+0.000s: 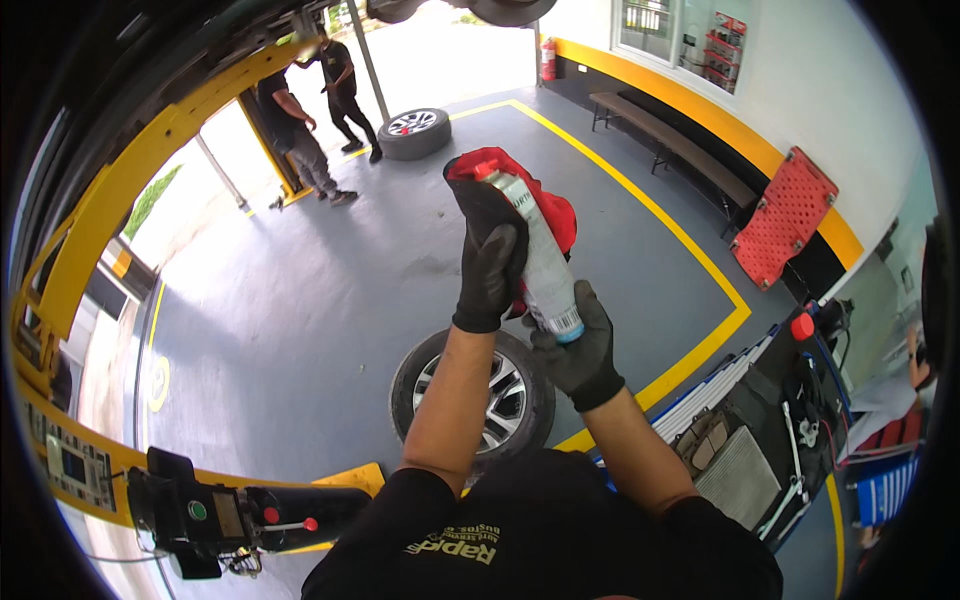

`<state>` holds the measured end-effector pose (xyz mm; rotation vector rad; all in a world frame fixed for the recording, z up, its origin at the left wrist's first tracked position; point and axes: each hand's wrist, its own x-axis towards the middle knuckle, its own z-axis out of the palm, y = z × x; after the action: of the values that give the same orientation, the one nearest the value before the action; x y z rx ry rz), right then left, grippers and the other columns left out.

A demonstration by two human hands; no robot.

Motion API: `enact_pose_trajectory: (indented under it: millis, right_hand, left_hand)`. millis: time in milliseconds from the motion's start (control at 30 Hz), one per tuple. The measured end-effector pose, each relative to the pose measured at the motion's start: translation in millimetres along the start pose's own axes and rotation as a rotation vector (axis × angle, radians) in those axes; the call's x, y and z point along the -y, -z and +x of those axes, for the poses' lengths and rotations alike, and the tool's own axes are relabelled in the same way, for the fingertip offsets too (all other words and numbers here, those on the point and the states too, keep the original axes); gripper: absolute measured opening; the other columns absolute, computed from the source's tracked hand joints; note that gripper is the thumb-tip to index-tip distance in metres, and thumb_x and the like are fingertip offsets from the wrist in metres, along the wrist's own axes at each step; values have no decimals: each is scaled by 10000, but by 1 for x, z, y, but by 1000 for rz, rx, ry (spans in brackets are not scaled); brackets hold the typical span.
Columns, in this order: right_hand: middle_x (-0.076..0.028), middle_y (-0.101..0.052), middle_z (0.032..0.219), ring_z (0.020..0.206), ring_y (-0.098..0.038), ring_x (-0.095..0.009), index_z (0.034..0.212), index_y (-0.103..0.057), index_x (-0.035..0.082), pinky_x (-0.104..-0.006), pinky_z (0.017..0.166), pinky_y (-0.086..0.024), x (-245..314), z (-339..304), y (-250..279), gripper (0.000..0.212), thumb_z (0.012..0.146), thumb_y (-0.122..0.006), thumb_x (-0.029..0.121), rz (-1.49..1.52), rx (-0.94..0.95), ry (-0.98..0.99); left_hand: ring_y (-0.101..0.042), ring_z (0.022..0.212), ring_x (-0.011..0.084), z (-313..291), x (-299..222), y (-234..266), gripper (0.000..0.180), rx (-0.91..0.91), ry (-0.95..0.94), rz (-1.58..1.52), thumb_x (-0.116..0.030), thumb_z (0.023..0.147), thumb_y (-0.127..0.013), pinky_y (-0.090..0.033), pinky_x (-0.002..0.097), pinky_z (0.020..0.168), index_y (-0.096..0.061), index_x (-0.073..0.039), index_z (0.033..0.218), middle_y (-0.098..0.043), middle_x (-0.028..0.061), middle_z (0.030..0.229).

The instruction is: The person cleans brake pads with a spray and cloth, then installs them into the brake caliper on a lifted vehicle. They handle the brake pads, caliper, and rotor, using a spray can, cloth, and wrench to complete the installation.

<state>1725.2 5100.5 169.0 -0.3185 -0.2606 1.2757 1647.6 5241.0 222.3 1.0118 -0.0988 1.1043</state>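
Both my hands wear dark work gloves and are raised in front of me over the floor. My left hand (491, 270) is closed round a red and black cloth (552, 210), which bunches up behind and above a can. That can (545, 262) is pale grey, long and tilted, with a red top at the upper left and a blue band at its lower end. At this lower end, the fingers of my right hand (582, 350) grip the can, the thumb pointing up along its side. Part of the can's left side is hidden by the cloth and left hand.
Below my hands a wheel (540, 400) lies on the grey floor; another wheel (415, 134) lies farther off. Two people stand by a yellow lift post (265, 145). At right are a tool cart (760, 440) with wrenches, a bench (680, 145) and a red creeper (785, 218).
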Motion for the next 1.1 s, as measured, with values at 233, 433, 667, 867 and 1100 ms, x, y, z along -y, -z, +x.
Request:
enact_pose_trajectory:
  millis: [233,433,667,867,1100]
  right_hand:
    - [-160,-611,1217,976,-649,-175,1310,-449,24,-342,846,-574,-37,105,26,613,887,-858,195,-1382,-126,1097]
    - [-159,-704,915,644,-649,-207,1275,-607,78,-299,504,-506,3,186,32,553,1033,-590,575,-148,-10,-294]
    - [-186,-716,1185,844,-752,-272,1412,-598,65,-381,654,-625,97,313,110,705,1074,-421,657,161,141,-595]
    - [-162,-680,1249,1009,-695,-221,1434,-513,14,-381,875,-581,215,445,164,592,1102,-495,504,-1076,-121,-75]
    - [-215,-581,1379,1182,-639,-284,1555,-322,-26,-401,1025,-523,234,524,122,895,901,-858,268,-1358,125,414]
  left_hand:
    - [-612,1078,180,21,6,43,341,-246,-178,694,-166,977,-714,-507,360,958,-602,-17,1262,-647,61,1134]
    - [-630,1174,199,129,26,161,357,-66,-214,410,-101,1051,-621,-529,352,1042,-615,11,1389,-658,59,1290]
    - [-639,1218,251,189,183,221,429,10,-103,1019,-40,987,-597,-519,403,1085,-562,1,1412,-636,116,1348]
    - [-681,1169,289,275,236,179,548,-142,303,207,26,881,-671,-556,428,1047,-524,5,1408,-646,142,1297]
    - [-644,1100,438,336,306,166,620,-139,117,1361,-223,830,-821,-546,496,917,-551,-20,1350,-646,206,1221]
